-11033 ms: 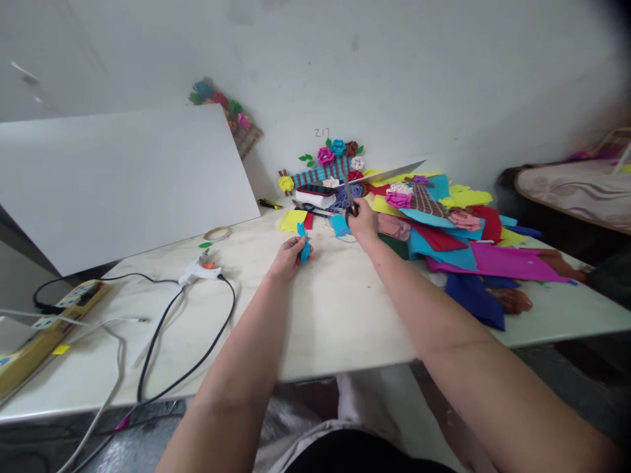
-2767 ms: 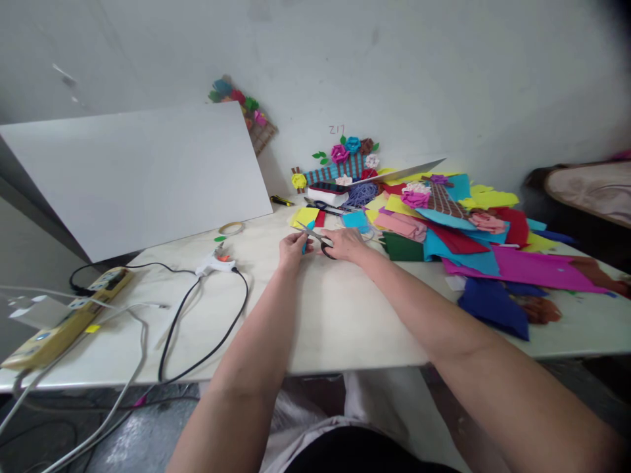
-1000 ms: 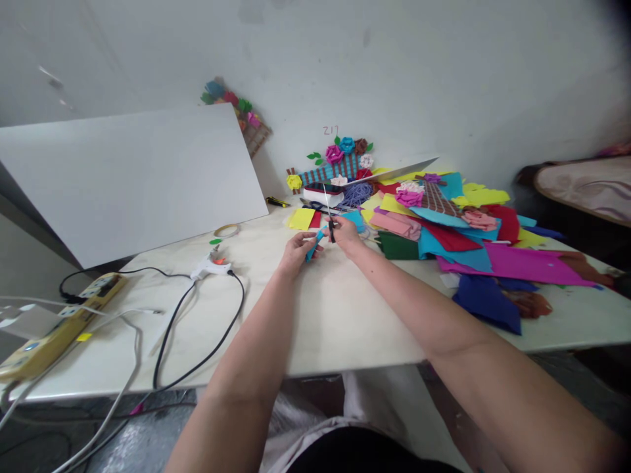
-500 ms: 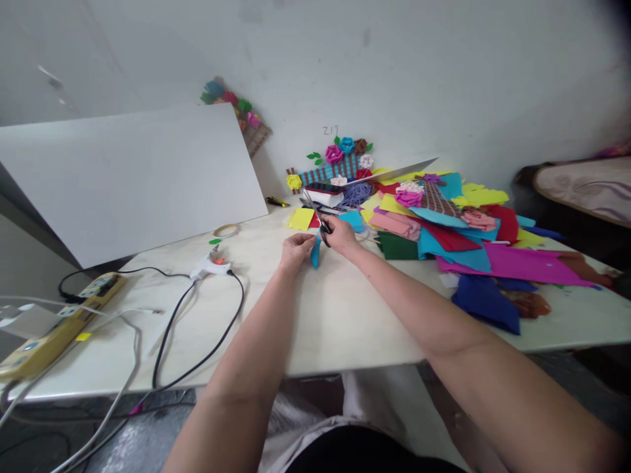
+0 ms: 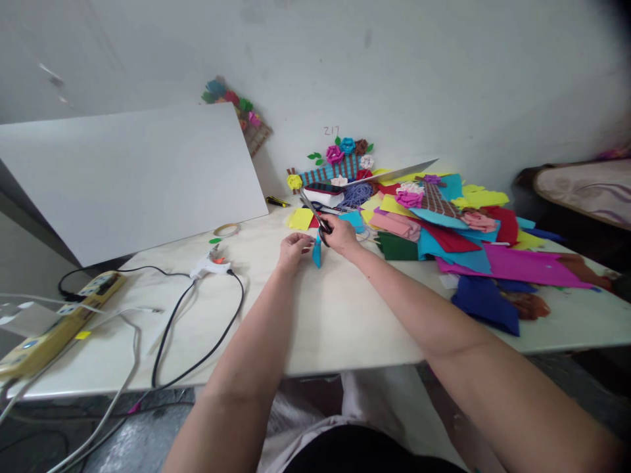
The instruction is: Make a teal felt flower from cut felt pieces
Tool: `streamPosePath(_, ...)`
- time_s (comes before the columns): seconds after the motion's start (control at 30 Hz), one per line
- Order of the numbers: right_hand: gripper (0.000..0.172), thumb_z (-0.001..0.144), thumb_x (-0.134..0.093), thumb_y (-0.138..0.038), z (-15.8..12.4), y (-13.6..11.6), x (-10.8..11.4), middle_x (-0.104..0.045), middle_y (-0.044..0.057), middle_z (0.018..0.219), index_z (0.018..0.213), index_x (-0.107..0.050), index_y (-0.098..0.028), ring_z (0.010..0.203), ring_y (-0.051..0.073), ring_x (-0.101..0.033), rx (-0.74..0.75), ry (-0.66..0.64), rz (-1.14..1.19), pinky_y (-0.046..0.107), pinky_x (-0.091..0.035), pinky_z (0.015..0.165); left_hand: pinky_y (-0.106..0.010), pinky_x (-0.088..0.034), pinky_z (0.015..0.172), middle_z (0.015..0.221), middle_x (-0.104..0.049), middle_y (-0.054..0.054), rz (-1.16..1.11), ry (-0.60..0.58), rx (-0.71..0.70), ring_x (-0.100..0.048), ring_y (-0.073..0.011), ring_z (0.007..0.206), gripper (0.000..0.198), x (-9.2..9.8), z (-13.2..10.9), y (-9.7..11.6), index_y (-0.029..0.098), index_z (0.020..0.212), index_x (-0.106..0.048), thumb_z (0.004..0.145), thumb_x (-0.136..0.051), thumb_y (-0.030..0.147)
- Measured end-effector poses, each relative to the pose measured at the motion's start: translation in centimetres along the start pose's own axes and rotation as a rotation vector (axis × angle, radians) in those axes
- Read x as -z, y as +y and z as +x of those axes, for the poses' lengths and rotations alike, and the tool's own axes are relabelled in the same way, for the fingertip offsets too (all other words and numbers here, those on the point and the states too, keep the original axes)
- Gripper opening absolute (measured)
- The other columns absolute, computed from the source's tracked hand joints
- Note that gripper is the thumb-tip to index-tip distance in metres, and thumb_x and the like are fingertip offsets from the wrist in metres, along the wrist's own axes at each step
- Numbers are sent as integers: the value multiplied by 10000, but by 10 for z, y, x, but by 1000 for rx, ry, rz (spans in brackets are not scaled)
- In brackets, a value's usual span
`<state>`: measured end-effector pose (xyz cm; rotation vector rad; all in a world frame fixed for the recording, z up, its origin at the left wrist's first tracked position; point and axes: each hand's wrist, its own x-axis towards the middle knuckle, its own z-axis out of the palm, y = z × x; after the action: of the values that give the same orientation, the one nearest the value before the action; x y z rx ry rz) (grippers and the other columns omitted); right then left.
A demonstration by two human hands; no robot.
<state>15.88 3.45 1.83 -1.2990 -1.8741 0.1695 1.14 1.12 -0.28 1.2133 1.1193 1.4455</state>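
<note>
Right of the glue gun (image 5: 211, 264), the left hand (image 5: 293, 251) had its fingers curled close, gripping or not I couldn't tell; the right hand (image 5: 341, 238) gripped scissors (image 5: 325, 228). Between them, nearer the right, a blue strip (image 5: 317, 255) pointed lengthwise toward the wearer's side.

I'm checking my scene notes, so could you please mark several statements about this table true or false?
The right hand holds scissors. True.
A small blue piece is between the left hand and the right hand. True.
The large board is red. False: the large board is white.
The glue gun lies on the table. True.
The left hand grips the cutter. False: the cutter lies near the large board.
</note>
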Motion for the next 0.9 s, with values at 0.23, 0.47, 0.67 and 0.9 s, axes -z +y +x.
streamPosePath(0.23,415,732,-555,-272,-2,-5,5,-711,32,983,1142,-609,-235,922,226,-641,19,-20,-52,306,-469,759,-309,-466,677,748,-658,-51,28,-34,39,-582,-176,721,228,0,-2,4,169,671,-626,587,-652,380)
streamPosePath(0.47,413,738,-553,-276,-4,-10,7,-707,47,1004,1144,-611,-235,918,229,-639,41,-38,-88,313,-472,769,-285,-455,683,688,-605,-10,46,-52,-5,-564,-152,703,203,1,1,0,176,656,-604,557,-680,336)
streamPosePath(0.67,409,732,-564,-267,-4,-12,6,-701,48,1010,1137,-614,-234,926,226,-631,60,-39,-66,312,-467,793,-284,-460,677,695,-608,-16,10,-45,-49,-561,-144,686,193,2,3,-3,170,640,-601,543,-688,313)
streamPosePath(0.9,403,726,-578,-259,-2,-4,2,-709,37,959,1127,-613,-237,906,218,-634,14,-11,8,304,-469,767,-249,-423,588,751,-664,-56,16,-11,-12,-563,-150,680,181,1,-2,4,170,617,-598,537,-680,311)
